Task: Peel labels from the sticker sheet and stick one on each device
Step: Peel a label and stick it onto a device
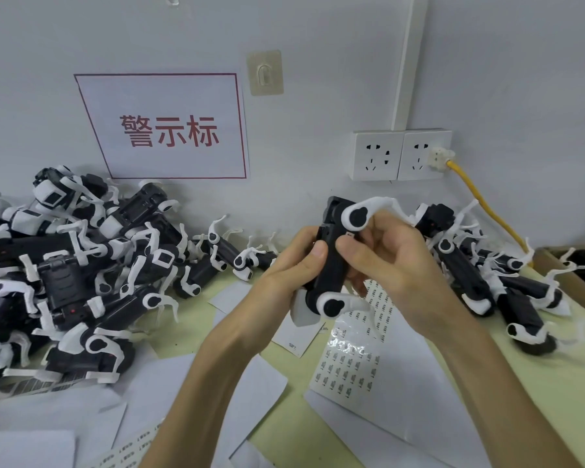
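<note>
1. Head view: a black device (330, 265) is held up in both hands above the table (541, 369), in front of the wall.
2. Its long axis runs nearly upright – the top end leans slightly right and away toward the wall, and the lower end points down at the person.
3. A white clip with a round black pad sits at each end, and the upper one trails a thin white tail to the right.
4. The left hand (293, 265) comes in from the left. Its thumb lies across the near face of the device and its fingers curl round the back, gripping it at mid-length.
5. The right hand (389, 261) comes in from the right with the wrist bent. Its thumb tip presses the device's right side and its fingers curl over the upper part beside the top clip.
6. A small pale scrap shows just above the right thumb – whether it is a label cannot be told.
7. The sticker sheet (348, 366) lies flat on the table under the hands, glossy, with rows of small labels. Its upper end is hidden by the device and the right hand.
8. A large heap of devices (65, 265) lies at left, and a smaller heap (487, 275) at right.
9. Loose white papers (385, 393) lie around the sheet.
</note>
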Demonstrator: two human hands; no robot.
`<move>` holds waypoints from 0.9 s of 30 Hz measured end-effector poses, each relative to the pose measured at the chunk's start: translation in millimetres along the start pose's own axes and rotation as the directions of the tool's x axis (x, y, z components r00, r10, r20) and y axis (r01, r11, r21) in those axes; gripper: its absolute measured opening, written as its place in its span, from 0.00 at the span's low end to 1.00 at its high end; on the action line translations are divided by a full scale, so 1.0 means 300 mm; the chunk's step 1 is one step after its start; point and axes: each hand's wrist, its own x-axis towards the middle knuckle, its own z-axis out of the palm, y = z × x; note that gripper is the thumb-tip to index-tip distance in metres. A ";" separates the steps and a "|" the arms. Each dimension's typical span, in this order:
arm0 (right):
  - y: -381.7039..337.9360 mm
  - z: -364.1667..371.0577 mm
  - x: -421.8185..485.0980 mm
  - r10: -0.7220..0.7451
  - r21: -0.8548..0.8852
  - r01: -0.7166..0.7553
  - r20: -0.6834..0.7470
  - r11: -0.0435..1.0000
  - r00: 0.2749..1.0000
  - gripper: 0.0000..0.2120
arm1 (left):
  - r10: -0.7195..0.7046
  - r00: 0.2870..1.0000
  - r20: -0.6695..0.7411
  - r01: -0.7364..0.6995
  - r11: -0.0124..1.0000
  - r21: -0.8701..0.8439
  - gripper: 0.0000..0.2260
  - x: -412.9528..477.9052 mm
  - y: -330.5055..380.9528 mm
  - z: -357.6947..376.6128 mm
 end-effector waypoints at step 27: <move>0.034 -0.006 0.004 0.088 0.008 -0.088 0.013 0.996 0.996 0.07 | -0.047 0.999 -0.001 0.047 0.990 0.135 0.14 -0.004 -0.003 -0.026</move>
